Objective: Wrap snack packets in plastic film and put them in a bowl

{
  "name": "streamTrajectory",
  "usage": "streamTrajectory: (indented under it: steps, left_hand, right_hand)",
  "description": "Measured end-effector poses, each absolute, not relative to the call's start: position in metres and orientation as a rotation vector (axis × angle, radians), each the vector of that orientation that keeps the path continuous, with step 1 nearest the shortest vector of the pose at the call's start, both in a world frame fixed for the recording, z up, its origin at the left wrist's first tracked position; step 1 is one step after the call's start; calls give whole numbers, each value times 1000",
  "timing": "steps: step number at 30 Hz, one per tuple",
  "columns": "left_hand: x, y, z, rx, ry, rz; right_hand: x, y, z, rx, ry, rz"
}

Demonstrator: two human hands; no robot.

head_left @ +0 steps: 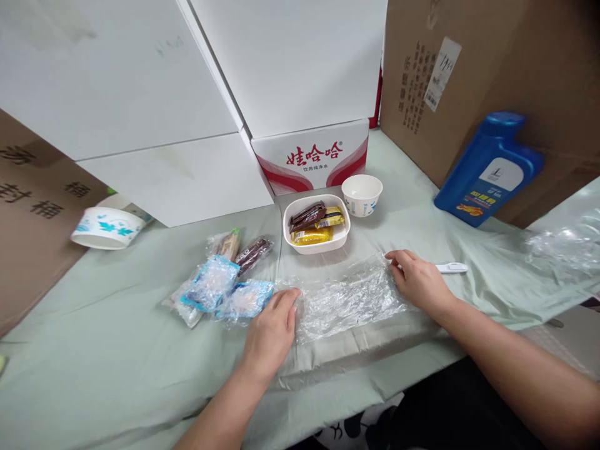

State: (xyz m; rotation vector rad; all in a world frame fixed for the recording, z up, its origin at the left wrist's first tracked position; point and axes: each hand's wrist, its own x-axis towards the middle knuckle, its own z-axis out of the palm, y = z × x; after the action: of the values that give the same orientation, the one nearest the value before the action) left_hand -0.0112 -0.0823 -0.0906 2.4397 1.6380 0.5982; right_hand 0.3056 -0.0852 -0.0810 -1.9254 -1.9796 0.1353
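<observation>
A crinkled clear plastic bag (349,300) lies stretched flat across the cloth between my hands. My left hand (272,328) is closed at its left end, thumb and fingers pinching the edge. At the opposite end, my right hand (419,281) grips the upper right corner with bent fingers. Just left of my left hand is a group of wrapped snacks: a blue-edged packet (246,299), another blue packet (210,282) and a dark brown packet (254,255). Beyond the bag sits a white plastic tub (316,249) holding brown and yellow packets (312,235).
A white paper bowl (362,195) stands beside the tub; another bowl (107,228) lies tipped at left. A white folded utility knife or similar item (452,268) is right of my right hand. A blue bottle (492,175) leans against a cardboard box (473,75). White boxes (300,69) form the back.
</observation>
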Motion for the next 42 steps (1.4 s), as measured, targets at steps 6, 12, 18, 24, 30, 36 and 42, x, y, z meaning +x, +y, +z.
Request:
streamTrajectory:
  steps: [6, 12, 18, 24, 30, 36, 42]
  left_hand:
    - [-15, -83, -97, 2478, 1576, 566]
    - [-18, -87, -101, 2387, 1661, 596]
    - [-14, -92, -83, 2182, 1744, 640]
    - [-11, -88, -78, 2218, 1802, 806]
    - [-10, -88, -75, 2291, 1728, 798]
    - [-8, -79, -81, 2188, 1857, 701]
    - [-5, -74, -85, 2331, 2031, 678]
  right_hand:
    - [305, -87, -80, -1691, -2138, 197]
    - [309, -86, -76, -1970, -2178, 223]
    - [310, -90, -75, -1922, -2054, 162]
    - [310, -86, -78, -1764, -2063, 107]
    - [308, -84, -83, -1820, -1958, 183]
    - [307, -85, -87, -1983, -2069, 105]
    - [305, -83, -86, -2109, -2131, 4]
